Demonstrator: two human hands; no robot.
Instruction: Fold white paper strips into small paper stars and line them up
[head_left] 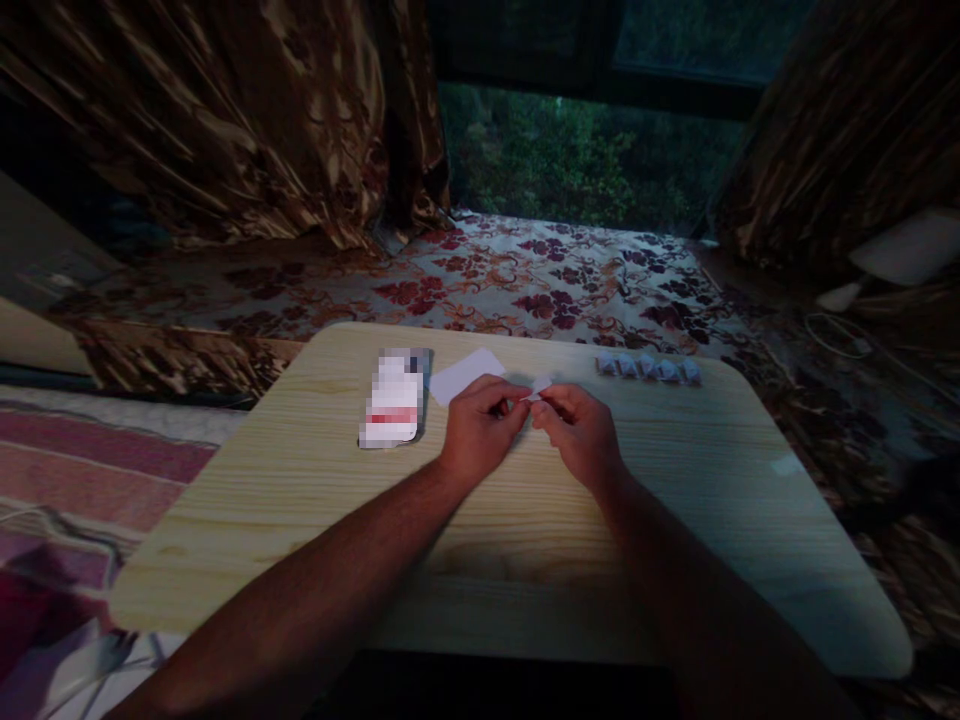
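Observation:
Between my two hands, just above the wooden table (495, 520), is a small folded piece of white paper (539, 387). My left hand (484, 425) pinches its left side with the fingertips. On the other side, my right hand (577, 425) grips it between thumb and fingers. Behind my left hand lies a white sheet of paper (466, 374), partly covered by that hand. Several small folded white paper pieces (649, 367) stand in a row toward the table's back right. The exact shape of the held fold is too small to make out.
A phone-like object (394, 400), blurred by pixelation, lies left of my hands. A pale scrap (786, 465) sits at the right edge. Beyond the table are a flower-patterned cloth (540, 270), curtains (300, 110) and a window. Striped bedding (105, 460) lies to the left.

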